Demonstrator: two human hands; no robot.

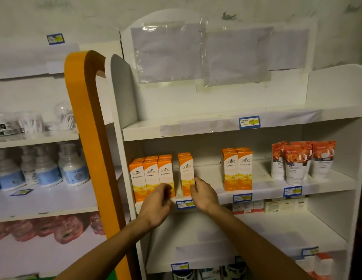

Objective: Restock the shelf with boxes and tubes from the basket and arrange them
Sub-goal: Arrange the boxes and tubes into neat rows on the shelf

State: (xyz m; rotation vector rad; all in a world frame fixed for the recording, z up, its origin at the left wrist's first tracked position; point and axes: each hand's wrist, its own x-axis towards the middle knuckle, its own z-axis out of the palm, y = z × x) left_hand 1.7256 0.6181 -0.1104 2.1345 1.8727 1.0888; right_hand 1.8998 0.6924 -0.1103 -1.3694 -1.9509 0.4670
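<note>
Right hand (204, 196) pinched lone orange box (186, 174) on middle shelf (265, 190); left hand (157, 207) curled at left box row (151, 176), grip unclear. I judged restocking partway: gaps left, basket unseen.

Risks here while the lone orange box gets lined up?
1. The right hand pinches the lone orange box low at its edge; tall and narrow, it might tip.
2. The left hand sits against the row of three orange boxes; a nudge could topple them.
3. Both stand near the shelf's front lip, so a knocked box may fall off.
</note>
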